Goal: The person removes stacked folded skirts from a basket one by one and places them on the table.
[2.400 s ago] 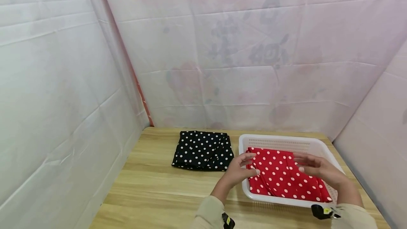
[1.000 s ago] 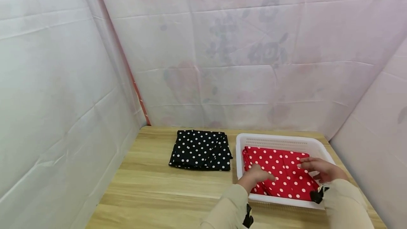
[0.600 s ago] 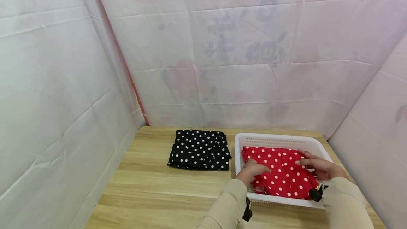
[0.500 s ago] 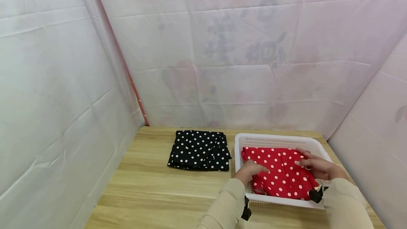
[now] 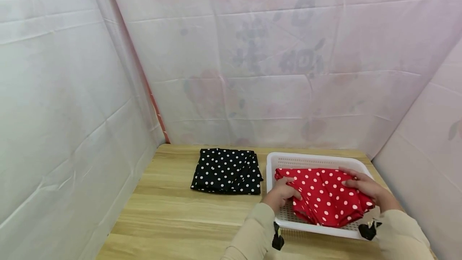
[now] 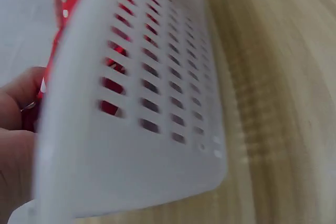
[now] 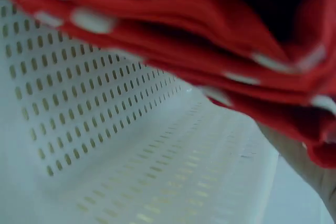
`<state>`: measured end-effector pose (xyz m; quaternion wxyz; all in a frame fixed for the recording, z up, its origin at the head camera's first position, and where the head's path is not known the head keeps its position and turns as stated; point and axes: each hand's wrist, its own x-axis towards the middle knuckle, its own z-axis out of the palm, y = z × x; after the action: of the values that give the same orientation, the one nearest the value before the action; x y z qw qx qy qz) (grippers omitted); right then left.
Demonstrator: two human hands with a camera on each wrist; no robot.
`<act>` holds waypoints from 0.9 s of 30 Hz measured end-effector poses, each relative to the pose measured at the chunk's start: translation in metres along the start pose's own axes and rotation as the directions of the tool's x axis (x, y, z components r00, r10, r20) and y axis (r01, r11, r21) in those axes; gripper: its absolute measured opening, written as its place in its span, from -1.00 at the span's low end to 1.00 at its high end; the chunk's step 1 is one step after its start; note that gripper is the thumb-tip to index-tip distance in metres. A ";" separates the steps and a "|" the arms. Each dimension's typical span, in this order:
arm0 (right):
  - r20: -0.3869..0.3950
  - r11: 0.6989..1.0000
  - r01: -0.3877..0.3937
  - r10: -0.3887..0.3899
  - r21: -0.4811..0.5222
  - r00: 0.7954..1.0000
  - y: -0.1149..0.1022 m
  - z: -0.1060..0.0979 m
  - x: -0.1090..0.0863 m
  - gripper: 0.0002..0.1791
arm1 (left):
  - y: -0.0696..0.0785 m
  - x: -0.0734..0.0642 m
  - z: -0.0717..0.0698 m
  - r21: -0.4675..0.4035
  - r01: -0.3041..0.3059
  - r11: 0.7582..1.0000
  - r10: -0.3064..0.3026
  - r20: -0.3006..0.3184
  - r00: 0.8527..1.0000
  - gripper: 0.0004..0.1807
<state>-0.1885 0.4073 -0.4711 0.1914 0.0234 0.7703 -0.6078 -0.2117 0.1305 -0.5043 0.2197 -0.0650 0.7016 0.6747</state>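
A folded red cloth with white polka dots (image 5: 325, 196) is held between both hands above the floor of a white perforated plastic basket (image 5: 310, 155). My left hand (image 5: 282, 194) grips the cloth's left side, thumb on top and the other fingers underneath. At its right side my right hand (image 5: 366, 185) holds it, thumb on top and fingers along the far edge. In the right wrist view, the layered edge of the red cloth (image 7: 210, 56) hangs over the basket floor (image 7: 173, 166). The left wrist view shows the basket's slotted wall (image 6: 157, 72) beside the left hand (image 6: 18, 114).
A folded black cloth with white polka dots (image 5: 227, 171) lies left of the basket on the wooden table (image 5: 173, 212). White sheeting with faint prints (image 5: 252, 91) stands behind the table and along both sides. The basket sits near the table's right edge.
Both hands have gone from hovering over the red cloth to gripping its sides. The cloth has risen off the basket floor, its near edge now bunched. The black cloth stays put.
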 end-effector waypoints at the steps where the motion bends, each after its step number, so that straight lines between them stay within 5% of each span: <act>1: -0.032 1.000 0.016 -0.016 0.003 0.999 -0.001 0.000 -0.004 -0.42 | 0.002 0.000 -0.002 -0.031 -0.008 1.000 0.009 0.039 0.999 -0.34; 5: -0.066 0.982 0.111 -0.102 0.154 0.993 -0.003 -0.002 -0.016 -0.41 | 0.006 -0.002 -0.011 -0.154 -0.018 0.988 0.044 0.166 0.985 -0.37; 9: -0.029 0.928 0.162 -0.162 0.335 0.986 -0.003 -0.003 -0.026 -0.41 | 0.010 -0.005 -0.021 -0.256 -0.040 0.966 0.097 0.214 0.972 -0.46; 18: -0.220 0.956 0.164 -0.111 0.242 0.969 -0.007 0.013 -0.052 -0.44 | 0.003 -0.021 -0.056 -0.209 -0.215 0.954 0.265 0.253 0.930 -0.33; 27: -0.308 0.927 0.160 -0.051 0.340 0.950 -0.006 0.025 -0.060 -0.47 | -0.002 -0.033 -0.076 -0.226 -0.271 0.936 0.327 0.266 0.907 -0.29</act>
<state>-0.1276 0.3940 -0.4508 0.0341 0.1060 0.6654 -0.7381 -0.1981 0.0494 -0.4940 0.2099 0.1264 0.5966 0.7642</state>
